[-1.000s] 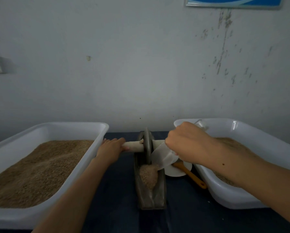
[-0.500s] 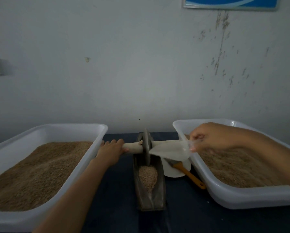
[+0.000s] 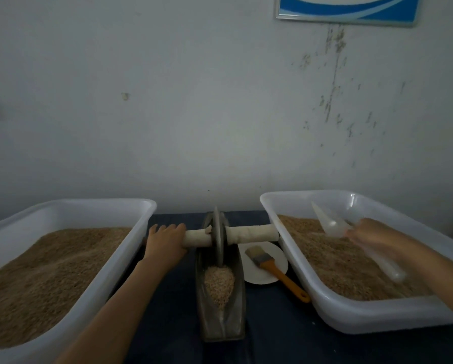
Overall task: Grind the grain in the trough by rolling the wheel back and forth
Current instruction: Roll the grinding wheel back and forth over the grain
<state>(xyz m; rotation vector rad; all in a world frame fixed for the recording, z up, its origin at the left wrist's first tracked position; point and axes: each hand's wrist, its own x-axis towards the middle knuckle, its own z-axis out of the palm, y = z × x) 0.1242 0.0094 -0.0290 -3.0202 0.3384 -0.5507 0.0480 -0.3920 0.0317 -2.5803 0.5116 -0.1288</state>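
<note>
The left hand (image 3: 165, 244) grips the left end of the axle (image 3: 251, 233), fingers curled over the pale wrapped rod. Just right of that hand the wheel (image 3: 218, 233) stands upright on edge at the far end of the trough (image 3: 239, 298), with the axle running through its centre and out toward the right tub (image 3: 333, 308). Below the wheel, nearer the person, a small heap of grain (image 3: 219, 283) lies in the trough's channel. The trough is dark and narrow and sits on the dark desk (image 3: 272, 345) between the two tubs.

The right hand (image 3: 369, 233) is blurred and hovers over the right tub; it holds a clear scoop (image 3: 329, 222), whose pale mouth points up and away from it. How the fingers lie round the scoop cannot be told exactly. Beneath this hand the tub holds brown grain, and a clear plastic piece (image 3: 387, 264) lies on that grain toward the near side.

Between the trough and the right tub, left of the right hand, a white plate (image 3: 278, 261) rests on the desk with a brush (image 3: 275, 269) on it, its orange handle reaching off the plate toward the tub's near corner.

Left of the left hand stands the left tub (image 3: 130, 261), also full of brown grain. A grey stained wall (image 3: 193, 114) rises behind the desk, with a blue framed sign (image 3: 346, 7) at the top right.
</note>
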